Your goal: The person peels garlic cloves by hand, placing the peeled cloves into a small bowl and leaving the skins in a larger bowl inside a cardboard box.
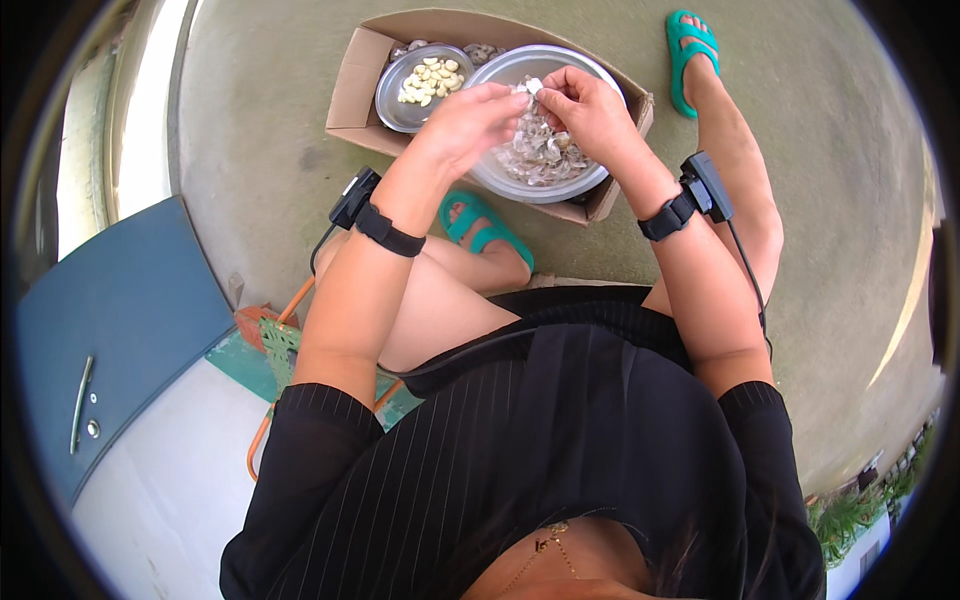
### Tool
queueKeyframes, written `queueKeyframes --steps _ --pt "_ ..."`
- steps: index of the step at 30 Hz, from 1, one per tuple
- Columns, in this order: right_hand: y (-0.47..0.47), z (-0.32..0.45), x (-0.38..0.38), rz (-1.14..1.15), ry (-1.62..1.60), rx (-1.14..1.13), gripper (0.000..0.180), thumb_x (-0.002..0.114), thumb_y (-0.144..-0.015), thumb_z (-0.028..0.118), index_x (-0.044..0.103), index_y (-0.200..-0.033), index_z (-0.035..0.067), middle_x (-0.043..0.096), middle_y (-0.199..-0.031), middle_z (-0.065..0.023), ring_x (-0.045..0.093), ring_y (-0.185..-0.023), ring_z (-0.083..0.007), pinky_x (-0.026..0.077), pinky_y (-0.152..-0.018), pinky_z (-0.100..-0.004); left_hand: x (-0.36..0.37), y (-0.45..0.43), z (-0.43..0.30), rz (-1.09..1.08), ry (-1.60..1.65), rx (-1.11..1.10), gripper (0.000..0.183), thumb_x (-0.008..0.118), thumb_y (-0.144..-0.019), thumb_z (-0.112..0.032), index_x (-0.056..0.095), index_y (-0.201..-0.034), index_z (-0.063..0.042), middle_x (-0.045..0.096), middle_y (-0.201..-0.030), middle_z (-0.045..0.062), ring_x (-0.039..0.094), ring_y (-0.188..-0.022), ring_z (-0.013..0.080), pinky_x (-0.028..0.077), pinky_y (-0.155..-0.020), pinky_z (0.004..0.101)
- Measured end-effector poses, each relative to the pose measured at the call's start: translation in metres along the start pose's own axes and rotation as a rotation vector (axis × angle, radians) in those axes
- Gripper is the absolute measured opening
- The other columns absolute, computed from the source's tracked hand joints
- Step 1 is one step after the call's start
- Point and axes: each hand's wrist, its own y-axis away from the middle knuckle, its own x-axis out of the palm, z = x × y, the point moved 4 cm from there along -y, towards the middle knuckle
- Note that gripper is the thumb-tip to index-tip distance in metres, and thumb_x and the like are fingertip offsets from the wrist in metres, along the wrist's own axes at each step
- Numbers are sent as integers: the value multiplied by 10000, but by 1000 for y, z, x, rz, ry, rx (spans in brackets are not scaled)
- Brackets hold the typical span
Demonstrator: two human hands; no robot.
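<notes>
Over a large metal basin, both my hands meet around a small whitish piece of garlic. My right hand pinches this piece between thumb and fingertips. From the other side, my left hand reaches in with bent fingers. Its fingertips are next to the piece, and its palm side is hidden, so whether it holds anything is unclear. Below the hands, a heap of papery garlic skins lies in the basin. To the left, several peeled garlic cloves rest in a smaller metal bowl.
Both vessels sit in an open cardboard box on the concrete floor. More garlic shows behind them. My feet in green sandals flank the box. A blue door and an orange-framed chair are at left.
</notes>
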Motion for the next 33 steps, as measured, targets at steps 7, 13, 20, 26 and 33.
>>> queueKeyframes --steps 7,13,20,26,33 --pt "1 -12 -2 -152 576 -356 200 656 -856 219 702 -948 47 695 -817 -145 670 -715 -286 523 -718 -358 -6 -7 -1 47 134 0 162 646 -899 -77 626 -1054 -32 648 -924 25 608 -810 86 528 -763 231" --pt "-5 -5 -2 -44 -20 -76 191 663 -859 172 690 -993 38 703 -813 -126 689 -736 -212 529 -701 -309 -4 -8 -4 -7 121 44 203 631 -899 -51 618 -1094 2 665 -1012 68 636 -880 133 542 -833 265" --pt "6 21 -5 -110 134 -142 150 652 -868 135 682 -969 28 702 -795 -114 693 -727 -176 529 -672 -299 -3 -9 -7 -49 6 63 203 652 -897 -80 623 -1084 -5 666 -992 64 635 -870 136 541 -838 284" --pt "10 33 -5 -23 263 -152 149 634 -908 135 668 -1005 28 701 -816 -65 669 -740 -102 530 -695 -258 -5 -10 -7 -85 -22 55 174 667 -892 -94 638 -1040 -7 666 -941 47 635 -834 123 546 -812 273" --pt "9 31 0 -21 359 -241 137 634 -870 142 657 -920 16 678 -739 -110 650 -661 -213 517 -629 -321 -1 -5 -14 -130 -154 74 151 686 -881 -110 661 -993 -11 667 -876 42 633 -779 117 545 -752 269"
